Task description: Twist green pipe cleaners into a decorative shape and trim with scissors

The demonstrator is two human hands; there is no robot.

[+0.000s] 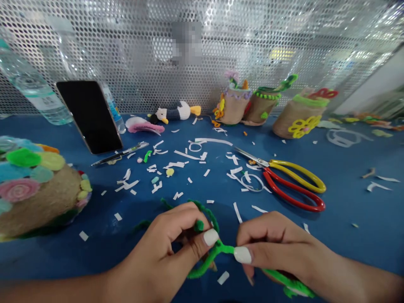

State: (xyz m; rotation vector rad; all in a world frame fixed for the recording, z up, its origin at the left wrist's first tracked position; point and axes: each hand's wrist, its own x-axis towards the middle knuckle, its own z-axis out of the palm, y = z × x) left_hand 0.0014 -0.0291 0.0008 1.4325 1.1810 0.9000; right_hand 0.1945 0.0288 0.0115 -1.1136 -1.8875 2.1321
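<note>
A green pipe cleaner point(226, 249) stretches between my two hands near the front of the blue table. My left hand point(179, 244) pinches it between thumb and finger, and green loops curl above and below that hand. Thumb and forefinger of my right hand point(277, 244) grip its other side. More green fuzzy material point(292, 286) shows beneath the right hand. Scissors point(268, 164) with one yellow and one red handle lie beyond my right hand, their blades partly open.
White paper scraps litter the blue table point(202, 214). A decorated pot point(59, 189) stands left, beside a phone point(91, 118), a pen point(121, 153) and bottles point(34, 92). Behind are a plush duck point(176, 112), several decorated jars point(235, 105) and a perforated metal screen point(142, 54).
</note>
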